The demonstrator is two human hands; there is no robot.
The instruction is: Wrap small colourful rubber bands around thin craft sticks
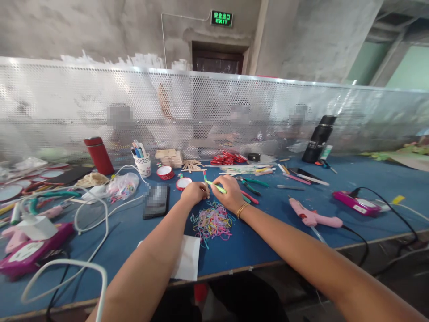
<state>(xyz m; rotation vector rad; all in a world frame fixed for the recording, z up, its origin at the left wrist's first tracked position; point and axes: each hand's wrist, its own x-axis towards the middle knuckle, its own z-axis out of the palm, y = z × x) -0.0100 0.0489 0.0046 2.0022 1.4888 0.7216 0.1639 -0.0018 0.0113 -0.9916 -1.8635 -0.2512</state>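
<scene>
Over the middle of the blue table, my left hand is closed on a slim wooden craft stick, held upright, with red and green colour on its upper part. My right hand grips a light green marker pen, its tip pointing left at the stick. Whether the tip touches the wood is too small to tell. Just below my hands lies a tangled heap of colourful elastic bands. A white sheet of paper is partly hidden under my left forearm. Beside my right hand lies a red marker.
A phone and white cables lie left, near a red flask and a pen cup. Pliers, a pink glue gun and a black bottle are right. A perforated metal screen bounds the back.
</scene>
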